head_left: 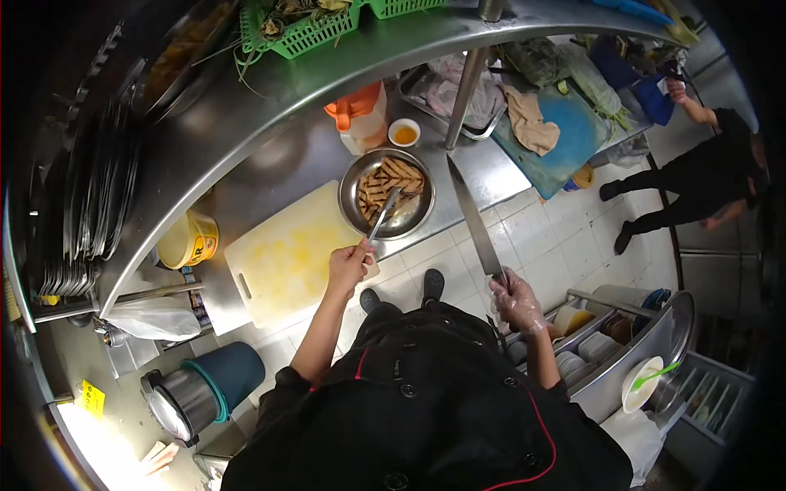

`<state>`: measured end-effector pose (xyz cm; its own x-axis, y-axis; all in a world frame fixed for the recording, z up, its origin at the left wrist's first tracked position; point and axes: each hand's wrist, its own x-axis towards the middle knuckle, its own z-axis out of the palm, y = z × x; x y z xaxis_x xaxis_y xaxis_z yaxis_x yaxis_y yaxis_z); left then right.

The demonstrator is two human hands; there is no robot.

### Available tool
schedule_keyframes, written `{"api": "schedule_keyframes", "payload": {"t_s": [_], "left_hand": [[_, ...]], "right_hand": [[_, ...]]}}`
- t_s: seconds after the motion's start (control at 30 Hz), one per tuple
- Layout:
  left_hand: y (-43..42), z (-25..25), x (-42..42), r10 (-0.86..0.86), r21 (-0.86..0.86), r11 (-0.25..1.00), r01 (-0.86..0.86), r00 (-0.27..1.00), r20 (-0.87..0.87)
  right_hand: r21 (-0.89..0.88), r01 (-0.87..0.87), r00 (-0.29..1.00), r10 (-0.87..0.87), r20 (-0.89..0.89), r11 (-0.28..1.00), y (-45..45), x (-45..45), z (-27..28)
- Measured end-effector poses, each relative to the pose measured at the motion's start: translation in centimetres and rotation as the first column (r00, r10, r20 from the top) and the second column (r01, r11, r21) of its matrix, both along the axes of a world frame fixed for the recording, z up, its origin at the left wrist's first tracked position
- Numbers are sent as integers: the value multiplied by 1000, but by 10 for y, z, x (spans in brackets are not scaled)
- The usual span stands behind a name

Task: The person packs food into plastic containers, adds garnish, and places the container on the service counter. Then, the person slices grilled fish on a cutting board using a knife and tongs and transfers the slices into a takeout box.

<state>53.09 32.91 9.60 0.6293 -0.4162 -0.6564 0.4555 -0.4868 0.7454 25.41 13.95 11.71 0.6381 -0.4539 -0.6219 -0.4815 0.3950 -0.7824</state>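
Note:
My left hand (350, 268), bare, is closed around the handle end of metal tongs (383, 217). Their far end rests on the grilled meat (393, 180), which has dark char stripes and lies in a round steel bowl (347, 193). In a clear plastic glove, my right hand (517, 299) grips a large kitchen knife (472, 213), its long blade pointing away from me and held over the floor beside the counter. Left of the bowl lies a white cutting board (278, 258) with yellow stains.
Behind the bowl stand an orange-lidded container (360, 114) and a small cup of orange liquid (404, 132). A steel post (468, 98) supports the overhead shelf (270, 106). A blue board (565, 135) holds a beige cloth (532, 121). Another person (696, 172) stands at right.

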Motion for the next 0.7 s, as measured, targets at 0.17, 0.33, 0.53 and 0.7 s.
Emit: {"api": "schedule_keyframes", "payload": {"t_s": [0.17, 0.33, 0.53, 0.7], "left_hand": [[-14, -12, 15, -56, 11, 998, 56, 997, 62], [-31, -33, 23, -64, 10, 998, 63, 991, 118], [-19, -40, 24, -43, -66, 997, 51, 992, 122], [24, -39, 24, -40, -151, 987, 57, 993, 113]], "right_hand": [[-26, -52, 999, 51, -5, 998, -4, 0, 4], [-7, -71, 997, 72, 27, 997, -8, -6, -11], [-18, -111, 994, 111, 0, 994, -10, -10, -4], [-3, -101, 994, 101, 34, 995, -9, -6, -9]]}}
